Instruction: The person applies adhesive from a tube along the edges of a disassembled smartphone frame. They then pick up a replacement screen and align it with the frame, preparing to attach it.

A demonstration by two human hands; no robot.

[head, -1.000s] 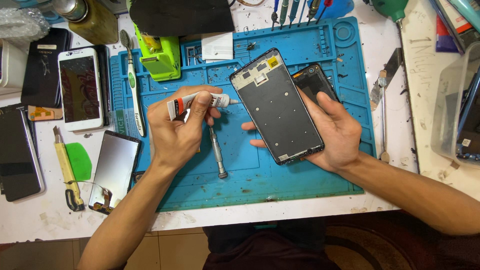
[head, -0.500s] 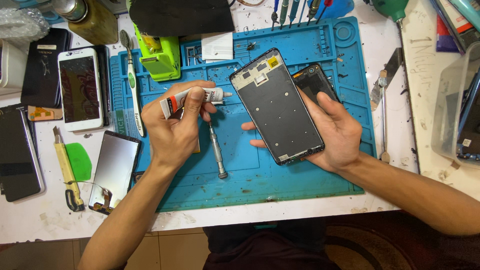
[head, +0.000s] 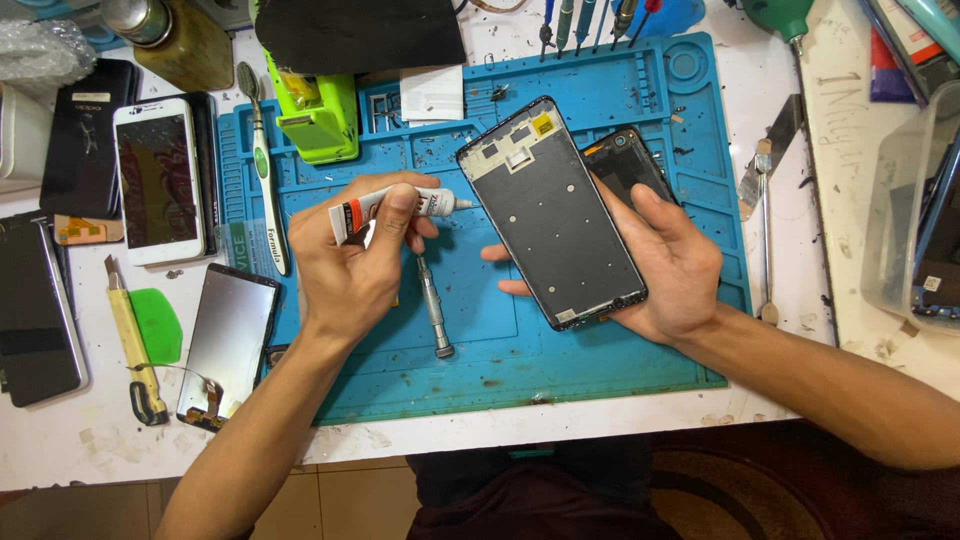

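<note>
Over the blue mat [head: 600, 350], left hand [head: 350, 265] gripping glue tube [head: 400, 205], right hand [head: 665, 265] clasping phone frame [head: 550, 215].

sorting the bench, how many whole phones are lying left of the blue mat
3: a white phone beside the mat's left edge, a black phone partly under it, and a dark phone at the far left edge. More may lie out of view.

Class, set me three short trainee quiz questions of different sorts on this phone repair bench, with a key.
1. True or false: the left hand holds the small white glue tube.
2. What does the right hand hold? A) black phone frame B) a hammer
3. What lies on the blue silicone work mat between the hands?

Key: 1 true. 2 A. 3 The silver metal screwdriver handle.
</note>
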